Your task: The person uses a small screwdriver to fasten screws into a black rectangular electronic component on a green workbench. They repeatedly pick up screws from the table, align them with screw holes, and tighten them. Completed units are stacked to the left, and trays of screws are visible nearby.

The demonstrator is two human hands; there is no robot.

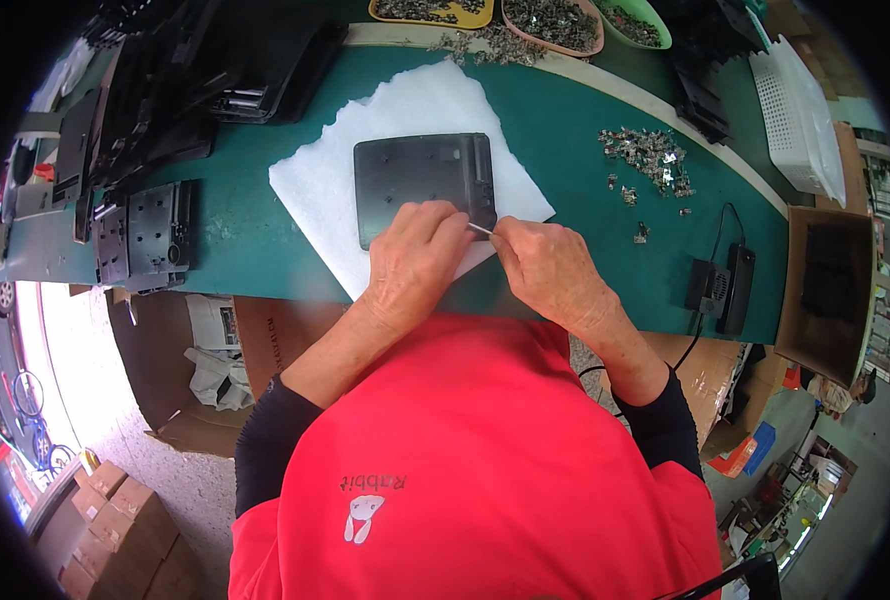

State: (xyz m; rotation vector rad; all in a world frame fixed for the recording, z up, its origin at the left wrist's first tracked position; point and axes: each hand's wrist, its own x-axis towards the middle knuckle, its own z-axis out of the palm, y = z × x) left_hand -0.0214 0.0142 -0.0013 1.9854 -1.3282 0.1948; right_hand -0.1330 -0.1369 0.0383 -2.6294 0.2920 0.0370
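Green counter (pixel 585 130) with a pale edge strip, workshop clutter around it. Landmark: white foam sheet (pixel 405 110) laid roughly mid-counter.

- Dark grey square plastic panel (pixel 420 180) lies flat on the foam sheet, near the sheet's front half.
- Left hand (pixel 415 260) rests on the panel's front edge, fingers curled and pinched together at the tips.
- Right hand (pixel 550 265) sits just beside it at the foam sheet's front-right corner, fingers likewise pinched.
- Thin pale strip (pixel 480 230), small and hard to identify, spans between the two pinches. Both hands grip it, one at each end, right over the panel's front-right corner.
- Right of the foam sheet: loose heap of small metal parts (pixel 650 160) scattered on the counter, well apart from the hands.
- Further right, near the counter's front edge: black adapter block with cable (pixel 720 285).
- Behind the foam sheet, at the counter's far edge: shallow dishes, yellow (pixel 430 12), pink (pixel 555 25) and green (pixel 640 22), holding more small metal parts.
- Left of the foam sheet: stacks of black plastic housings (pixel 150 235), more piled behind them.
- Far right: white perforated basket (pixel 795 115) and an open cardboard box (pixel 830 290).
- Below the counter's front edge: cardboard boxes on the floor (pixel 110 520).

Person wears a red top over dark sleeves.
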